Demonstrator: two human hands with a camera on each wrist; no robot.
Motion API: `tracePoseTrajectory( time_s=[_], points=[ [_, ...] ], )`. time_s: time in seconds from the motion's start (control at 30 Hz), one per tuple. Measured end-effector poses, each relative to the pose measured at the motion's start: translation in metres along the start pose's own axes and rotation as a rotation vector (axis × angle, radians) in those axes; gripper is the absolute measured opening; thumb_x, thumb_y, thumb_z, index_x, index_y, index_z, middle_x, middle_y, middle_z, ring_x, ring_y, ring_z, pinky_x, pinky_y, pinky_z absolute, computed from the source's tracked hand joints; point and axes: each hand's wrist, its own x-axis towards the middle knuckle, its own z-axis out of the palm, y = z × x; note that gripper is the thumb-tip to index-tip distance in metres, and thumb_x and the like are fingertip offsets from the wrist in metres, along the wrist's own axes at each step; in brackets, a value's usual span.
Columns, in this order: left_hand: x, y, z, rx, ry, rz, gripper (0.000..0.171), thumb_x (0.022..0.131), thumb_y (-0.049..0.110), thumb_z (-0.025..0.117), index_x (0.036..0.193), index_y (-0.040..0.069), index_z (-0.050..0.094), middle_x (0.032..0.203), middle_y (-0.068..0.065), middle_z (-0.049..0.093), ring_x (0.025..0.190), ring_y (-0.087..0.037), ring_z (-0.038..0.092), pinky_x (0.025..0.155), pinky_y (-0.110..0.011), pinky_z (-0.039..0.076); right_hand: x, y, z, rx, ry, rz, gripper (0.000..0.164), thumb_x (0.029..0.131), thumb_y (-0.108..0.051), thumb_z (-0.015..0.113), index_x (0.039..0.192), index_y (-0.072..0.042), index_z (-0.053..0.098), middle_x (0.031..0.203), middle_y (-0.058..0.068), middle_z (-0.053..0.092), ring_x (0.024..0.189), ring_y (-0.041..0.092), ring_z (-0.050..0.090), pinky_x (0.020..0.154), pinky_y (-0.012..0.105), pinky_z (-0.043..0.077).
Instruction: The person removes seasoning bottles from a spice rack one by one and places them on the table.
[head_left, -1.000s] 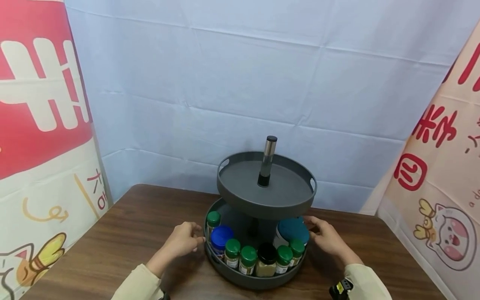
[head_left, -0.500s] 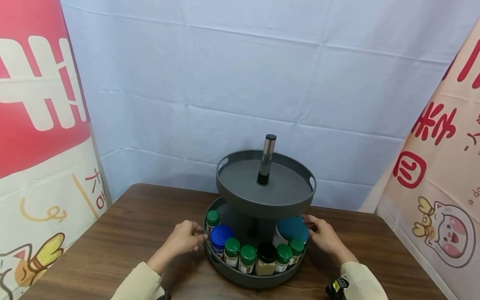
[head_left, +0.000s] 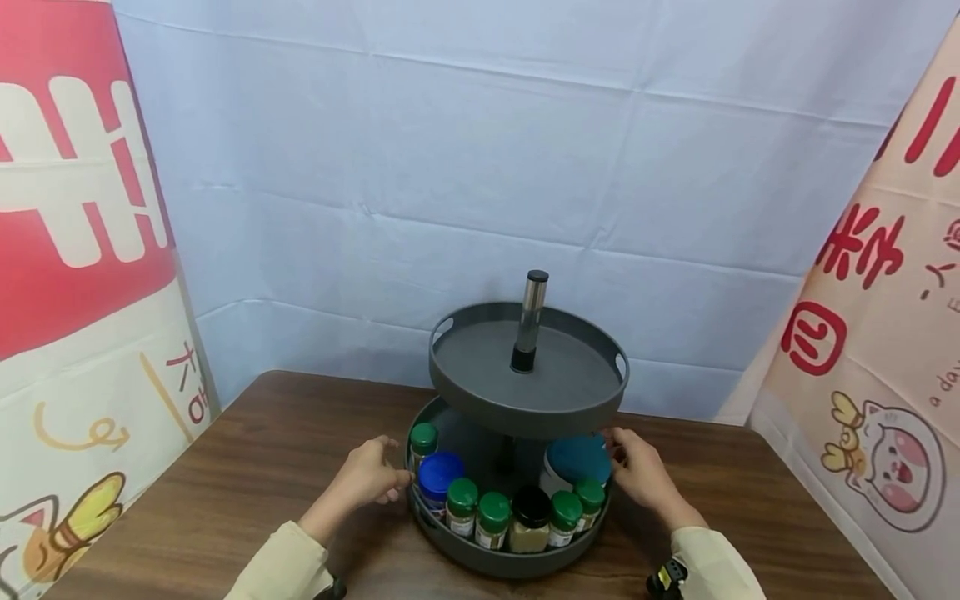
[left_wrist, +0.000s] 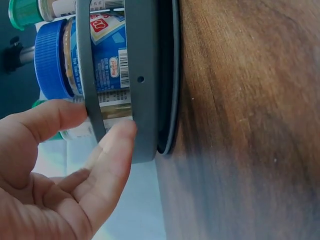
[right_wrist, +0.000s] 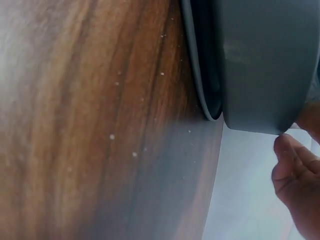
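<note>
A dark grey two-tier turntable stands on the table in the head view, its lower tray holding several jars. My left hand is at the left side of that tray. In the left wrist view its thumb lies against the rim bar above a handle slot, and a fingertip touches the wall below. My right hand pinches the tray's right rim beside a teal-lidded tub. In the right wrist view its fingertips meet the wall's edge; part of the hand is cut off by the frame.
A blue-lidded jar, a black-lidded jar and several green-lidded spice bottles line the tray's front. The upper tray carries a metal post. A pale cloth hangs behind the brown table.
My right hand has moved slightly left against the tray, and the teal-lidded tub sits slightly further left. The left hand stays at the rim. The head view has shifted a little.
</note>
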Motion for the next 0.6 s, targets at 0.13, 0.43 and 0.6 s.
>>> tracePoseTrajectory(
  time_s=[0.13, 0.43, 0.6],
  points=[
    [0.0016, -0.0014, 0.0012, -0.051, -0.031, 0.006, 0.052, 0.076, 0.002, 0.066, 0.122, -0.013, 0.047, 0.061, -0.010, 0.062, 0.051, -0.020, 0.061, 0.047, -0.031, 0.052, 0.0014, -0.0001, 0.0034, -0.004, 0.036, -0.013, 0.024, 0.076, 0.012, 0.061, 0.090, -0.007, 0.055, 0.083, 0.004, 0.052, 0.068, 0.017, 0.048, 0.057, 0.034, 0.041],
    [0.0041, -0.0032, 0.0015, -0.022, -0.034, 0.034, 0.044, 0.078, 0.004, 0.066, 0.115, -0.014, 0.050, 0.061, -0.009, 0.061, 0.051, -0.018, 0.060, 0.047, -0.030, 0.051, 0.0011, -0.0018, 0.0047, 0.009, 0.037, -0.088, 0.031, 0.074, 0.016, 0.062, 0.099, -0.002, 0.065, 0.076, -0.003, 0.048, 0.062, 0.011, 0.042, 0.052, 0.026, 0.037],
    [0.0053, -0.0053, 0.0032, 0.029, -0.019, 0.061, 0.039, 0.080, 0.008, 0.066, 0.111, -0.012, 0.052, 0.058, -0.006, 0.060, 0.048, -0.018, 0.058, 0.045, -0.029, 0.049, 0.0008, -0.0016, 0.0013, 0.035, -0.058, -0.020, 0.019, 0.079, 0.011, 0.060, 0.087, -0.005, 0.058, 0.064, -0.004, 0.041, 0.054, 0.008, 0.039, 0.049, 0.026, 0.035]
  ],
)
